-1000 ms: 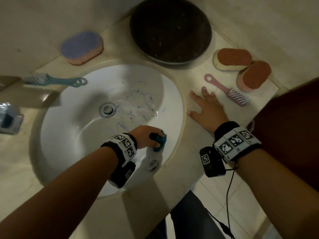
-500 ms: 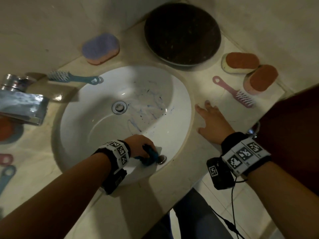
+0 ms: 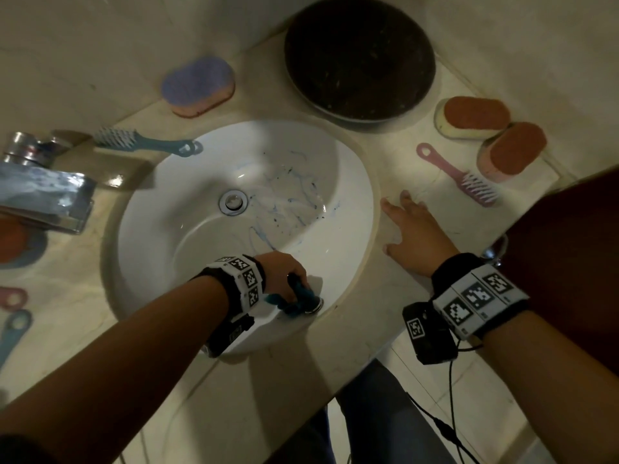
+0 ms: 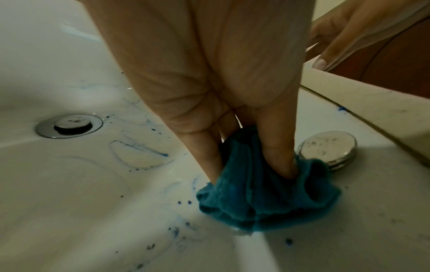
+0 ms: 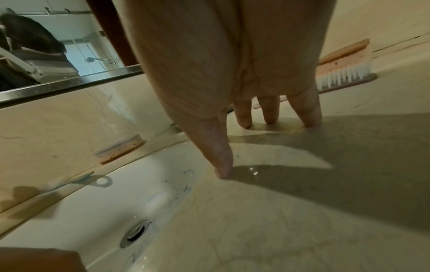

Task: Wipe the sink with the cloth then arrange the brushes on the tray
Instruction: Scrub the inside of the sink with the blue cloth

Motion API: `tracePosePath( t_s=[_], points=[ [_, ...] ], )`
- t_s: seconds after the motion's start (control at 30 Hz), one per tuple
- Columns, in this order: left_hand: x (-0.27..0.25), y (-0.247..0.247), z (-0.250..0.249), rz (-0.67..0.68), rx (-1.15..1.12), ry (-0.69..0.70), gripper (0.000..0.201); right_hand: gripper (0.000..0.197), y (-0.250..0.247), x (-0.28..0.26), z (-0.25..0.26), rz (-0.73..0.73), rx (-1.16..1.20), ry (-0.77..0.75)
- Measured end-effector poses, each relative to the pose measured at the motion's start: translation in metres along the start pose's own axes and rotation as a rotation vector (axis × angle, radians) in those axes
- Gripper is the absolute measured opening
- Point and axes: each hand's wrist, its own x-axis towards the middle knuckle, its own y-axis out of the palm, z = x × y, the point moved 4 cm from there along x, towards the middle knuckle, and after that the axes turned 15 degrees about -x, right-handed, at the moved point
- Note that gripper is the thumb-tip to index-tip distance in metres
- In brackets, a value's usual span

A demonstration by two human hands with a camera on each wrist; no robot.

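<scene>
My left hand (image 3: 284, 279) grips a bunched teal cloth (image 3: 298, 301) (image 4: 263, 193) against the near inner wall of the white sink (image 3: 187, 249), right beside the chrome overflow cap (image 4: 325, 149). Blue smears and specks mark the basin around the drain (image 3: 233, 202). My right hand (image 3: 415, 236) lies flat with spread fingers (image 5: 267, 112) on the counter to the right of the basin. A blue brush (image 3: 144, 142) lies behind the sink on the left, a pink brush (image 3: 459, 175) on the right. The dark round tray (image 3: 360, 58) stands at the back.
A chrome tap (image 3: 43, 195) juts in from the left. A purple-topped sponge (image 3: 197, 85) sits at the back left, two orange-topped sponges (image 3: 474, 117) at the right. More brush handles (image 3: 13, 316) and an orange item show at the far left. The counter edge runs close below my arms.
My left hand has slid the cloth down the near wall of the basin toward the overflow cap. The right hand stays flat on the counter. The head view has shifted left.
</scene>
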Motion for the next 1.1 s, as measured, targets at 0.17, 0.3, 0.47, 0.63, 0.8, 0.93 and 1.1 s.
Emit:
tracePosePath(
  t_s=[0.17, 0.3, 0.47, 0.63, 0.8, 0.93, 1.1],
  points=[
    [-0.004, 0.002, 0.01, 0.077, 0.043, -0.039, 0.035, 0.079, -0.002, 0.0, 0.001, 0.005, 0.004, 0.009],
    [-0.009, 0.003, 0.019, 0.156, 0.073, -0.08, 0.034, 0.079, -0.002, 0.0, 0.001, 0.008, 0.005, 0.011],
    [-0.009, 0.013, 0.024, 0.14, 0.125, -0.03, 0.038, 0.08, -0.001, 0.0, 0.001, 0.015, 0.026, 0.02],
    [0.002, 0.011, 0.029, 0.021, 0.162, 0.014, 0.032, 0.08, -0.001, 0.0, 0.001, 0.011, 0.033, 0.017],
    [0.016, -0.007, 0.029, -0.205, 0.037, 0.002, 0.027, 0.078, -0.009, -0.002, -0.001, 0.0, 0.023, 0.015],
    [0.022, -0.04, 0.007, -0.443, -0.168, 0.044, 0.026, 0.078, -0.03, 0.007, -0.007, -0.045, -0.01, 0.014],
    [0.048, -0.076, -0.029, -0.624, -0.34, 0.123, 0.027, 0.083, -0.057, 0.038, 0.002, -0.141, -0.119, -0.055]
  ],
)
